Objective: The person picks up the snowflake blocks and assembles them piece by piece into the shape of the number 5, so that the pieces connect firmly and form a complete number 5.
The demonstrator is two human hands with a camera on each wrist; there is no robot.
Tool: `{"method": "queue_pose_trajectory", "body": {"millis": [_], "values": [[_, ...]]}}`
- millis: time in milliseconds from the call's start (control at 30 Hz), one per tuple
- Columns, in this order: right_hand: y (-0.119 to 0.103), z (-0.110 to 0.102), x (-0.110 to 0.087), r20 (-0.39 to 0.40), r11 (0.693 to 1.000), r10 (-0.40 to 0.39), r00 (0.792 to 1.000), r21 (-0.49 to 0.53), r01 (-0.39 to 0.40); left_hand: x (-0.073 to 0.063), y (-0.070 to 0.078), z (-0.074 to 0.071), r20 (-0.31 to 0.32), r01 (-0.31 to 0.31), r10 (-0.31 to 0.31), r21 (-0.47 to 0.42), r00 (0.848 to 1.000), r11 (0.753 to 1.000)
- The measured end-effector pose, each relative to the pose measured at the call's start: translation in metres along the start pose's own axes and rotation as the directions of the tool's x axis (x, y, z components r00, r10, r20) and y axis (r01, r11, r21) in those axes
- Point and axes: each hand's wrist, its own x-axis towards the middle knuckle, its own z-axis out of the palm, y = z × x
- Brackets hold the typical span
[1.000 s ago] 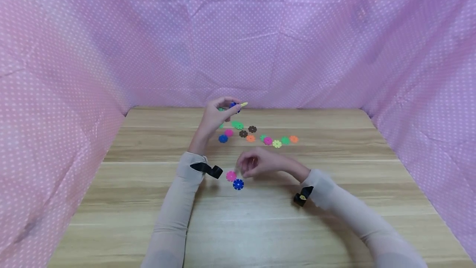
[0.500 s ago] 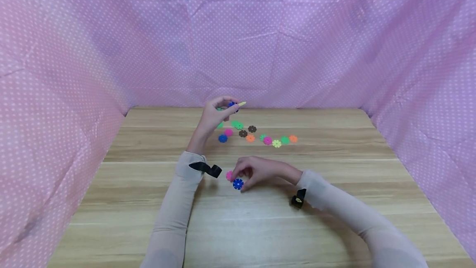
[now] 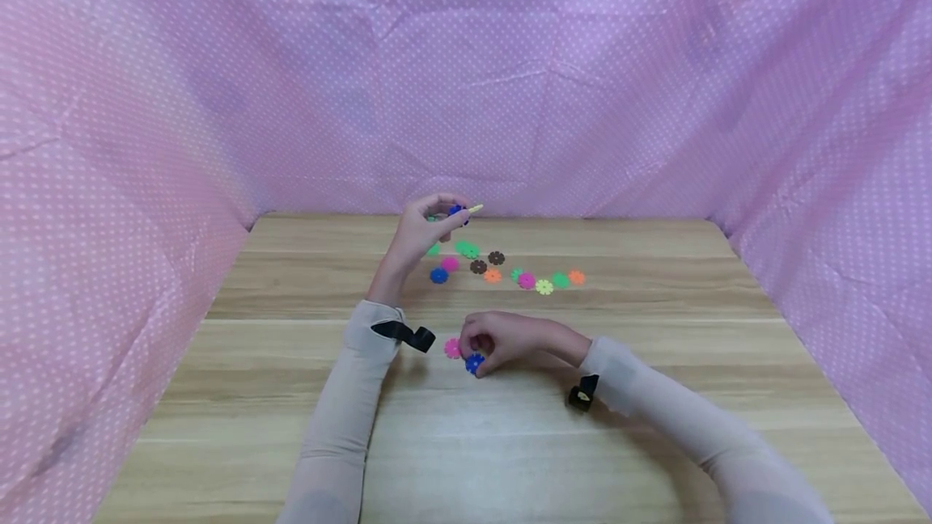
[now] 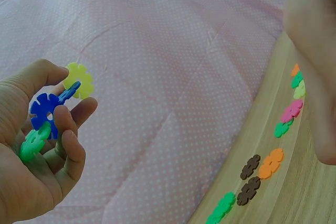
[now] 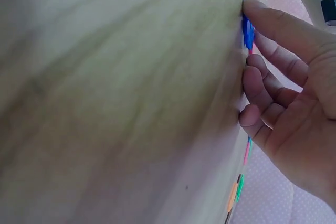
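Left hand (image 3: pixel 422 226): fingers curled round linked discs (image 4: pixel 42 108). Right hand (image 3: pixel 510 335): fingers, nearly closed, pinch a blue disc (image 3: pixel 474 363) beside a pink disc (image 3: pixel 452 348).

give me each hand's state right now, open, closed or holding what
Left hand: holding a joined chain of green, blue and yellow notched plastic discs.
Right hand: pinching a round blue notched plastic disc by its edge.

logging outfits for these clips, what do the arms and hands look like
The left sleeve and right sleeve are long, plain and pale beige, ending near the wrists. A black strap sits at the left wrist, another strap at the right. The left hand and right hand are bare, no gloves showing.
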Motion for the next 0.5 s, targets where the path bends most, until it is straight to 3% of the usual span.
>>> {"method": "queue_pose_trajectory", "body": {"millis": [300, 500], "values": [[0.0011, -0.0007, 0.0019, -0.057, 1.0, -0.006, 0.998, -0.009, 0.005, 0.0019, -0.0033, 0.0013, -0.009, 0.016, -0.017, -0.051, 1.0, 0.999], [-0.0028, -0.0035, 0.0044, -0.101, 0.996, 0.083, 0.991, -0.023, -0.086, 0.0054, -0.0052, 0.0005, -0.001, 0.044, -0.045, -0.107, 0.999, 0.993]]}}
